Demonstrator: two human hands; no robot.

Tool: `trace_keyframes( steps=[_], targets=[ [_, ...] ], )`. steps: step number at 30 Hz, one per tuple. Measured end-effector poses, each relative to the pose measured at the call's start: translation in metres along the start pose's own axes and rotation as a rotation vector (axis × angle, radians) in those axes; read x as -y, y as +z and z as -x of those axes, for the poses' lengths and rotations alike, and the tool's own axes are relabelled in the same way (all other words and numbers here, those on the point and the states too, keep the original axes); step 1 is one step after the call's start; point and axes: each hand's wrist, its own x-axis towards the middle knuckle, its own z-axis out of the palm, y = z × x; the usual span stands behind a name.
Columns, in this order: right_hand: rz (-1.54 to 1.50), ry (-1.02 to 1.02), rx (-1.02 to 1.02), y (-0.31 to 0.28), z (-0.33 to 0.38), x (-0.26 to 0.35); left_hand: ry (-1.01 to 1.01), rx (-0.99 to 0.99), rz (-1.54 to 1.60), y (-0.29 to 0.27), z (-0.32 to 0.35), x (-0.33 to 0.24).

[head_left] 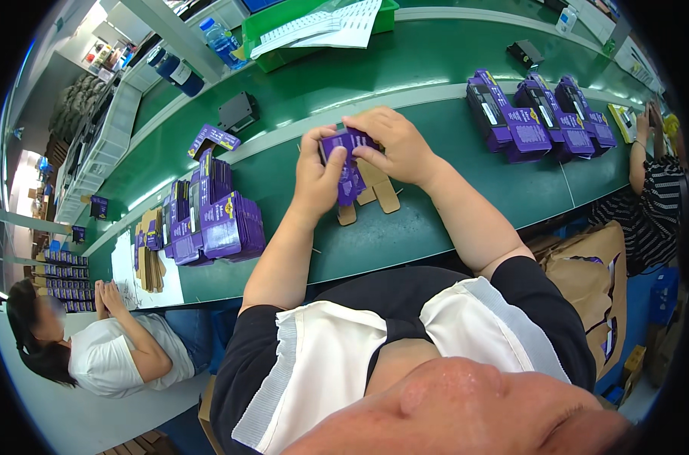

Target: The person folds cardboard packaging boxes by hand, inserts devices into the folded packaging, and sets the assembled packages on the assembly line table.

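Carton (pixel 347 178), purple outside with brown flaps (pixel 379 182) showing on its right and lower side, is held between your two hands above the green table (pixel 435 224). Your left hand (pixel 318 168) pinches its left side, thumb across the purple face and fingers curled around behind it. Your right hand (pixel 396 145) grips its upper right part, fingers bent over the top and thumb tucked below; you cover that corner, so its folds cannot be told. Left of the carton, and nearer you, stand stacked purple boxes (pixel 234 227). Beyond them, still left of the carton, you have a flat purple piece (pixel 214 139) and a black box (pixel 238 111). Past the carton, farther from you, sits a green bin (pixel 272 57) with white papers (pixel 318 32) on it, a water bottle (pixel 221 45) beside it. Right of the carton, three piles of purple boxes (pixel 528 136) stand side by side. Well left of the carton, a co-worker in a white shirt (pixel 124 355) sits at the table.
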Motion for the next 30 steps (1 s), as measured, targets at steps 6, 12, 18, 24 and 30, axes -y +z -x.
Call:
trace_keyframes(
  steps=[6,12,18,24,30],
  targets=[
    [-0.044,0.034,-0.030,0.008,0.003,-0.007,0.319,0.024,-0.453,0.000,0.000,-0.005],
    [-0.042,-0.008,-0.217,0.018,0.007,-0.006,0.063,-0.084,0.042,0.008,0.003,-0.001],
    [-0.526,0.386,-0.138,0.013,0.006,-0.007,0.152,-0.018,-0.156,-0.002,0.001,0.002],
    [-0.639,0.451,-0.009,0.004,0.004,-0.015,0.318,0.074,-0.369,-0.002,-0.002,-0.015],
    [-0.790,0.524,0.143,-0.007,0.006,-0.023,0.390,0.184,-0.443,-0.001,0.000,-0.018]
  ],
)
